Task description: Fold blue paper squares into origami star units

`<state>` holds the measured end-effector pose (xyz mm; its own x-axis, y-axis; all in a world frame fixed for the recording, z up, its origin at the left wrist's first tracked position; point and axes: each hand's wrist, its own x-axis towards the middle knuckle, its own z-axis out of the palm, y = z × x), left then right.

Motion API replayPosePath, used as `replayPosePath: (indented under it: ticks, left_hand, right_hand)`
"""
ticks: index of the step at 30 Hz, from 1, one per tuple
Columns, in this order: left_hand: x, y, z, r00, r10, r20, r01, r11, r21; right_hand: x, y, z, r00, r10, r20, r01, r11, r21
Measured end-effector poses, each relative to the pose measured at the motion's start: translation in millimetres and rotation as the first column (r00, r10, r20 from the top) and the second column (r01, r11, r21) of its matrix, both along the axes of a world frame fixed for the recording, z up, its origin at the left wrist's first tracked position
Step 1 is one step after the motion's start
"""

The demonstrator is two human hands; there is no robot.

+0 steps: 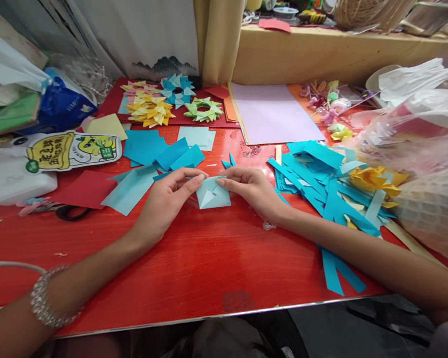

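Left hand [171, 198] and right hand [257, 193] each pinch an upper corner of the pale-blue folded paper square [215, 195], probably to keep its folds flat. It's mid-table over the glossy red tabletop [179, 278]; can't tell if touching. Bright-blue paper strips [330, 201] lie right, likely for working room.

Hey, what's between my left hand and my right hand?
The head view shows a folded paper between your left hand and right hand, pinched near its top edge by both.
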<state>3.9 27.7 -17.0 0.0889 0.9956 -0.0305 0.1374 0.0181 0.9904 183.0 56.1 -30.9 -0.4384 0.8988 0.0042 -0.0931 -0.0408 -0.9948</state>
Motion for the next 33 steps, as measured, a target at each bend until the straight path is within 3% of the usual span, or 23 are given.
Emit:
replayPosePath:
  ticks: [4,16,18,22,27,33]
  left_hand:
    - [-1.3,2.3,-1.7,0.998,-0.059,-0.030,0.056,0.995,-0.078]
    - [-1.8,0.5,1.3,0.990,-0.058,-0.129,0.053,0.997,-0.048]
    - [-2.2,0.8,1.2,0.994,-0.011,-0.111,0.008,1.000,-0.029]
    - [-1.6,1.7,0.4,0.997,0.079,-0.005,-0.079,0.997,-0.007]
    - [0.3,1.6,0.5,0.995,0.066,0.069,-0.063,0.997,-0.041]
    - [1.7,-3.3,4.9,0.998,0.062,-0.018,-0.060,0.993,0.099]
  right_hand:
    - [0.6,0.2,0.3,0.999,0.036,0.019,-0.037,0.999,0.012]
    - [1.2,0.2,-2.2,0.999,0.036,0.031,-0.037,0.999,0.030]
    - [0.3,-0.2,-0.4,0.999,0.035,-0.023,-0.035,0.999,-0.006]
    - [-1.1,-0.6,3.1,0.986,0.155,-0.063,-0.157,0.987,-0.035]
    - [-0.6,1.2,1.4,0.990,0.139,0.001,-0.138,0.989,-0.050]
    - [0.5,2.0,2.3,0.986,0.162,-0.046,-0.164,0.984,-0.067]
